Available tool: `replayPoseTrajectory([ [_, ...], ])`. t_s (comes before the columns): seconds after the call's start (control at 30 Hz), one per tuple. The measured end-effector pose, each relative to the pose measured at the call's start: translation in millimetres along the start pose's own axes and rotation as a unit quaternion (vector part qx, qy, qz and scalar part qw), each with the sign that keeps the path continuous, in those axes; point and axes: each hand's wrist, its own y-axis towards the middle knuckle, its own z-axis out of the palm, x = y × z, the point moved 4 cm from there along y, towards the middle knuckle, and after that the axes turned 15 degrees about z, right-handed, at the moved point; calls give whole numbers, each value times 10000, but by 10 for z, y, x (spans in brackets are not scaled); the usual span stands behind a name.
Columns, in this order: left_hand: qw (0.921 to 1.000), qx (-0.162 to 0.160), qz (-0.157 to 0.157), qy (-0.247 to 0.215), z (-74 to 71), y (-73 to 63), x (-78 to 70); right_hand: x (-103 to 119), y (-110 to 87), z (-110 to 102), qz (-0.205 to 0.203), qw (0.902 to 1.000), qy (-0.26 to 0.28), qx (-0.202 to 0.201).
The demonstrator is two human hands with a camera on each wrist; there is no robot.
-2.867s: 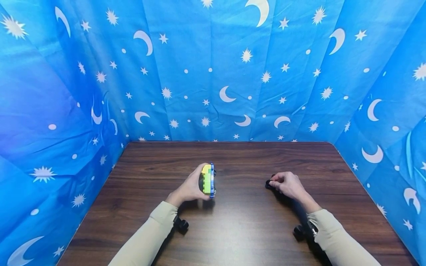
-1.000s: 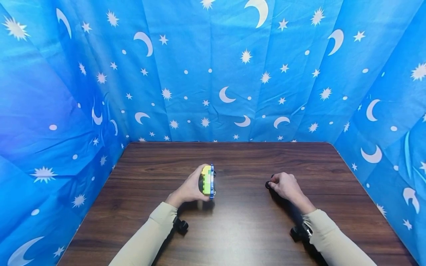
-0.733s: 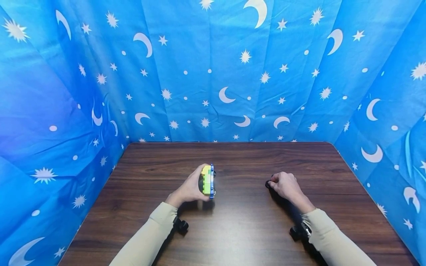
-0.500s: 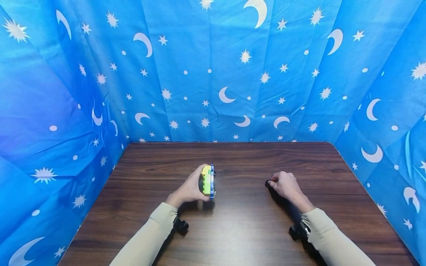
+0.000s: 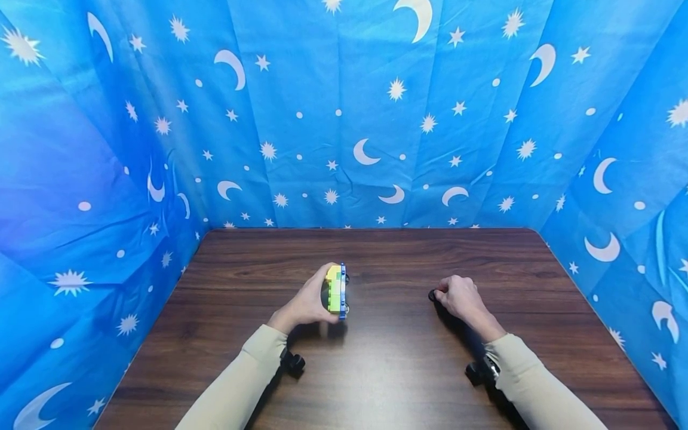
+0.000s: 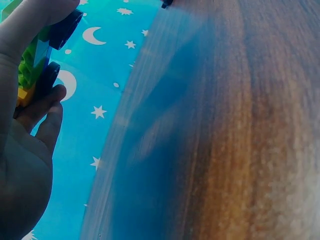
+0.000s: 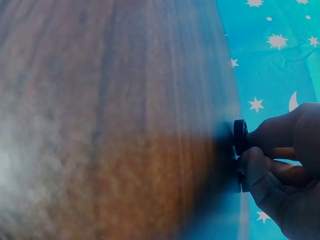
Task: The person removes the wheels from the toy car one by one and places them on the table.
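Note:
My left hand (image 5: 305, 306) grips a toy car of building bricks (image 5: 335, 292) by its two ends, thumb at the near end. The car is lime green and yellow with a blue base turned to the right, tipped on its side over the table. Black wheels (image 6: 65, 29) show on it in the left wrist view. To the right, my right hand (image 5: 463, 298) pinches a small black wheel (image 7: 240, 136) between thumb and fingers, low over the table. A second dark piece (image 7: 244, 182) shows below the fingertips, mostly hidden by them.
The dark wooden table (image 5: 398, 257) lies under both hands. A blue cloth (image 5: 344, 119) with white moons and stars hangs behind it and at both sides. Black wrist cameras (image 5: 293, 363) sit below the sleeves, close over the table.
My right hand has shifted slightly left with the wheel, which is now more covered by the fingers. My left hand and the car have stayed in place.

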Motion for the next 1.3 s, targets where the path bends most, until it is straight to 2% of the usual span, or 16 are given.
replayPoseTrajectory([
  [0.33,9999,69,-89,62,10,-13,-5,-6,26,8,123,9999,48,31],
  [0.73,9998,86,-189,59,4,-7,-11,-28,16,-7,349,9982,322,371],
  [1.3,9999,57,-65,102,4,-6,-8,-49,20,-12,401,9962,645,434],
])
